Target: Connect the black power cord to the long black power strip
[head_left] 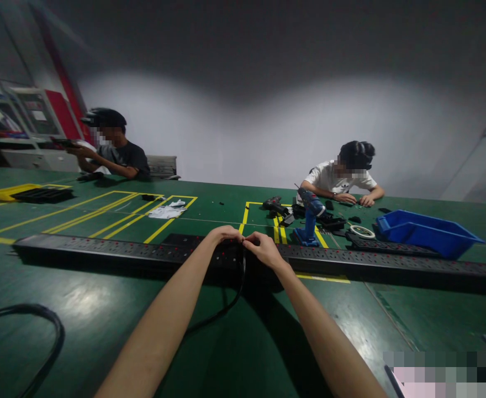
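Both my hands meet over a long black power strip (114, 250) that lies across the green table. My left hand (226, 234) and my right hand (263, 247) pinch at the upper end of a black cable (239, 287). From my fingertips the cable hangs in front of the strip and curves down to the left along the tabletop. The cable's very tip is hidden between my fingers. Small red marks run along the strip's top face. A second long black strip (375, 268) stretches away to the right.
A blue cordless drill (309, 218) stands beyond the strip, near a blue bin (429, 229) and a roll of tape (362, 231). Loose cable (40, 310) lies at left. Two people sit across the table (102, 309). White bags (167, 210) lie at the back.
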Motion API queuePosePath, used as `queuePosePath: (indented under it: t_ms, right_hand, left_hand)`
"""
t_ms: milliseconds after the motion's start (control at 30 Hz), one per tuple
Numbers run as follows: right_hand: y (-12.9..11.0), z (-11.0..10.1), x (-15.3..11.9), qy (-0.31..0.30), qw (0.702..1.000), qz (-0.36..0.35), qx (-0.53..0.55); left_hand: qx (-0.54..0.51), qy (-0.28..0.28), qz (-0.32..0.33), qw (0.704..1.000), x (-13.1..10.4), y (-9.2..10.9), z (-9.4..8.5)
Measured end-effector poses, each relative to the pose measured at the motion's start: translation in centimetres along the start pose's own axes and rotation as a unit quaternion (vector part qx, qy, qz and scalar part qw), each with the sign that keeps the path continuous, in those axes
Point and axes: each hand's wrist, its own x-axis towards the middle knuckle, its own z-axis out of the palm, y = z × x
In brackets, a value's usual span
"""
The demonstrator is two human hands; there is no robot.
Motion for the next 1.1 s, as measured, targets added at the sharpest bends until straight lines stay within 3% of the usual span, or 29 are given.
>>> queuePosePath:
  t_ms: [267, 467, 667, 1100]
  right_hand:
    - [0.1, -0.5, -0.4, -0.045, 0.999, -0.025, -0.006]
    - [-0.5, -0.4, -0.7, -0.063, 0.994, -0.024, -0.084]
    - [-0.9, -0.5, -0.7, -0.083, 0.982, -0.042, -0.165]
    - [-0.6, -0.8, 0.2, -0.061, 0.998, 0.014, 0.011]
  left_hand:
    - [-0.033, -0.006, -0.038, 0.999, 1.0, -0.5, 0.2]
    - [-0.07, -0.034, -0.04, 0.996, 2.6, -1.5, 0.5]
    - [-0.027, -0.016, -0.051, 0.998, 3.1, -1.7, 0.5]
    - [-0.026, -0.003, -0.04, 0.999, 3.1, -2.0, 0.3]
